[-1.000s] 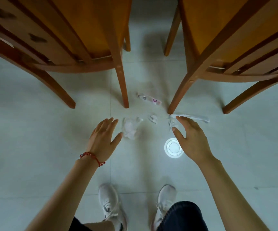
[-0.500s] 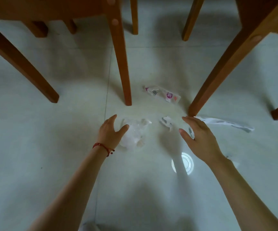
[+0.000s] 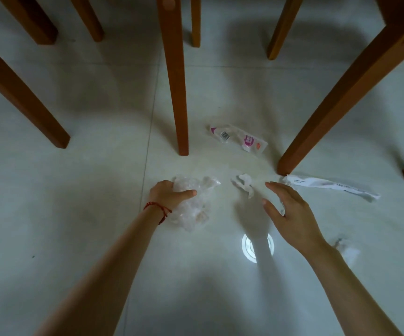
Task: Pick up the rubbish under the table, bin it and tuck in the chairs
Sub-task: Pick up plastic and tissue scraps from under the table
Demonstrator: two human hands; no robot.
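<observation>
Closing round the crumpled clear plastic bag [image 3: 193,202] on the floor [image 3: 74,214], the left hand [image 3: 172,196] now grips what it only reached for a moment ago, so collection has begun. The right hand [image 3: 290,212] hovers spread beside a small paper scrap [image 3: 244,184]. Wrapper [image 3: 239,139] print shows a barcode; its lettering is unreadable.

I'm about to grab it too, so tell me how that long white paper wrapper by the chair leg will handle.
The long white paper wrapper looks flat and thin, so probably very light and floppy, drooping when lifted by one end. Its creased ends suggest it crumples easily. Lying flush on the glossy tiled floor, it may slide before fingers get under it.
</observation>
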